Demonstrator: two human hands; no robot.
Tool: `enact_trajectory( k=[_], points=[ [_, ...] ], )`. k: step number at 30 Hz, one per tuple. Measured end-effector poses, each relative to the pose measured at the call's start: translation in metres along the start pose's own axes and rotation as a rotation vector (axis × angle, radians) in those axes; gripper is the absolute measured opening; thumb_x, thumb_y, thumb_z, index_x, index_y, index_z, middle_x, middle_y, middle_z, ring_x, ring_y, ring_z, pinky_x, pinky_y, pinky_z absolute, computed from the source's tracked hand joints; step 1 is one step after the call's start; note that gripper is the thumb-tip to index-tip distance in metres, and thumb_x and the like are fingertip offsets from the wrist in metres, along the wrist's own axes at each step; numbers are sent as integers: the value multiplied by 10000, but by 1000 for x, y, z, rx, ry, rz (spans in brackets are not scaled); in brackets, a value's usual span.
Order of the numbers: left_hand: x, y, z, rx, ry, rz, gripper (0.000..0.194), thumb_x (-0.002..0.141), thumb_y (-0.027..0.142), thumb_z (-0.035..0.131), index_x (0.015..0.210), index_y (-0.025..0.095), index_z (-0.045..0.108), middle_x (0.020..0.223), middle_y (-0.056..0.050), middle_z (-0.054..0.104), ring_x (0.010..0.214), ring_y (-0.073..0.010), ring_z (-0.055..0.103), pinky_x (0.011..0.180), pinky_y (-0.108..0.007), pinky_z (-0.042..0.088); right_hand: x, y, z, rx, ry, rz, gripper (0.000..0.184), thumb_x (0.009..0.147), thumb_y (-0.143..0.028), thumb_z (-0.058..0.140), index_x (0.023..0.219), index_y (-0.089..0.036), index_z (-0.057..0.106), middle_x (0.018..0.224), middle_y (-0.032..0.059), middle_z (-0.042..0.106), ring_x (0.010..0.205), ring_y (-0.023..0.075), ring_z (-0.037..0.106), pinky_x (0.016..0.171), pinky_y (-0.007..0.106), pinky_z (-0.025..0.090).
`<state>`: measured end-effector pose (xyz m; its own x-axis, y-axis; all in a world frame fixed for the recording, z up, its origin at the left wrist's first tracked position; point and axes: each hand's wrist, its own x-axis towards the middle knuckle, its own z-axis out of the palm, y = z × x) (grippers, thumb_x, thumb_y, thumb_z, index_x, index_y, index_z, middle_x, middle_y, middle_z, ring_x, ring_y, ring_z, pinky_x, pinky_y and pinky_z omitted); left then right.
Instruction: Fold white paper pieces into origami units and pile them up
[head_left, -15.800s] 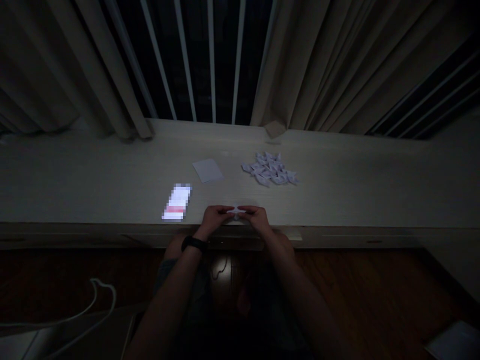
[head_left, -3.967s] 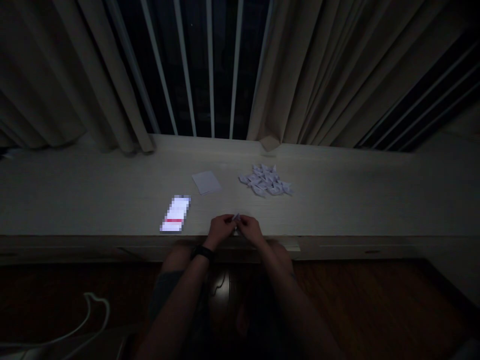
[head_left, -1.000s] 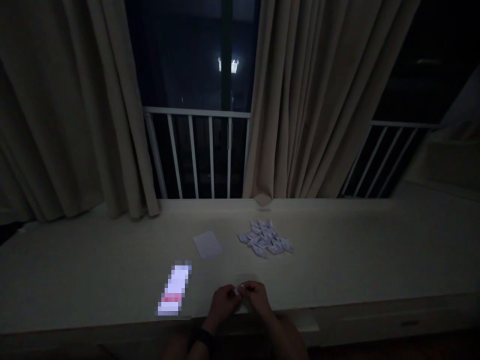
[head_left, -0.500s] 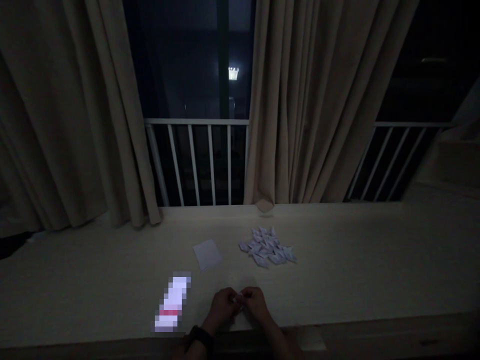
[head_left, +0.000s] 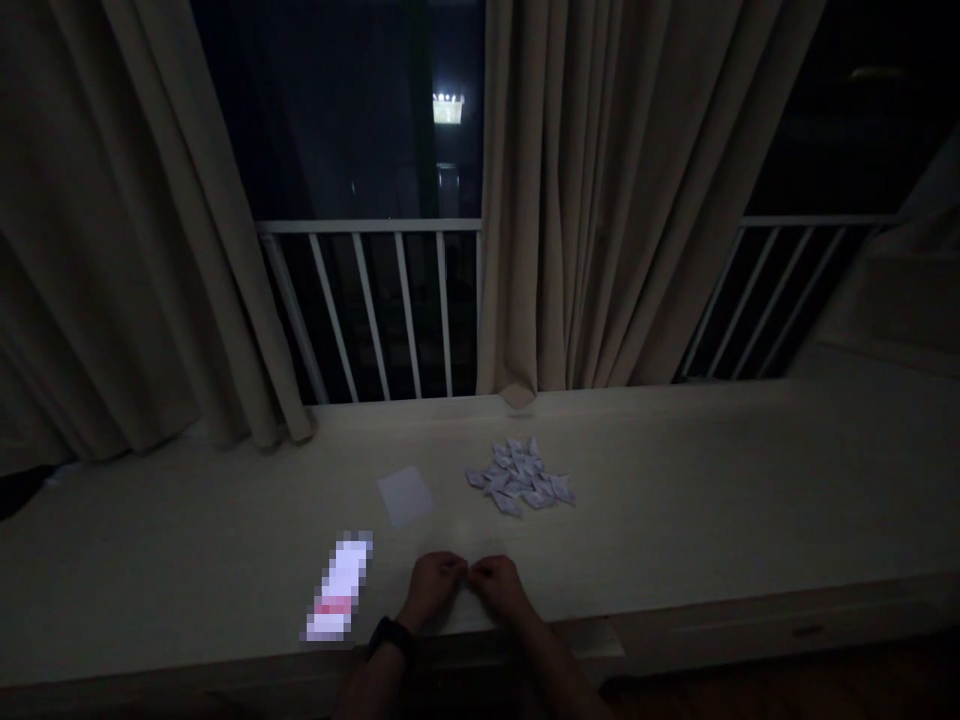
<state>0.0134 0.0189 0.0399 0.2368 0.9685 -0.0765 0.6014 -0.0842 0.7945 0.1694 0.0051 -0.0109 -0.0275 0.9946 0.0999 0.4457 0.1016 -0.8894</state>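
My left hand (head_left: pixel 437 583), with a dark watch (head_left: pixel 391 640) on the wrist, is closed in a pinch near the table's front edge. Its fingertips meet those of my right hand (head_left: pixel 497 585), closed the same way. A small folded paper was visible between the fingers a moment ago; now the fingers hide nearly all of it. Beyond the hands lies a pile of folded paper pieces (head_left: pixel 517 478), pale and pointed. Left of the pile, a flat square sheet of paper (head_left: pixel 406 496) rests on the table.
A lit, pixelated phone-like screen (head_left: pixel 341 585) lies left of my hands on the pale wooden table (head_left: pixel 675 500). Behind the table hang beige curtains (head_left: pixel 555 200) before dark windows with a white railing (head_left: pixel 375 226). The light is dim.
The view has tilted down and shifted slightly, so everything sits higher and a bit left. My hands stay together, and the pale paper between the fingers has become hidden.
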Motion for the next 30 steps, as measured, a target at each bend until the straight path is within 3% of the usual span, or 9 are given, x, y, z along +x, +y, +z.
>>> enact_trajectory(
  k=[5, 9, 15, 24, 30],
  points=[
    [6, 9, 4, 141, 25, 105, 305, 799, 387, 520, 804, 163, 727, 829, -76, 726, 786, -194, 642, 705, -254, 414, -8, -13, 1, -111, 133, -84, 233, 782, -224, 508, 829, -182, 732, 856, 72, 704, 800, 171, 625, 752, 250, 430],
    [5, 11, 10, 159, 4, 186, 306, 850, 388, 480, 830, 176, 699, 802, -55, 716, 753, -176, 633, 673, -244, 391, -13, -17, -6, -124, 124, -101, 301, 790, -162, 474, 969, -215, 711, 948, 52, 712, 861, 168, 640, 785, 241, 434],
    [3, 13, 13, 309, -10, 272, 224, 861, 344, 501, 841, 209, 679, 840, -44, 706, 804, -188, 629, 696, -253, 358, -9, -12, -23, -336, 57, -86, 222, 772, -165, 533, 837, -210, 740, 854, 70, 723, 794, 181, 649, 740, 239, 417],
    [2, 7, 18, 286, 32, 418, 220, 890, 300, 444, 824, 198, 627, 825, -48, 640, 771, -169, 580, 680, -246, 360, 5, 0, -29, -245, 27, -67, 162, 774, -249, 585, 773, -214, 743, 794, 40, 726, 740, 157, 653, 681, 217, 420],
    [11, 2, 19, 147, 125, 309, 210, 860, 310, 458, 791, 184, 611, 786, -45, 638, 745, -168, 575, 688, -262, 386, 7, -7, -43, -178, 110, -44, 180, 774, -286, 582, 760, -214, 747, 796, 50, 729, 749, 172, 659, 699, 239, 435]
  ],
)
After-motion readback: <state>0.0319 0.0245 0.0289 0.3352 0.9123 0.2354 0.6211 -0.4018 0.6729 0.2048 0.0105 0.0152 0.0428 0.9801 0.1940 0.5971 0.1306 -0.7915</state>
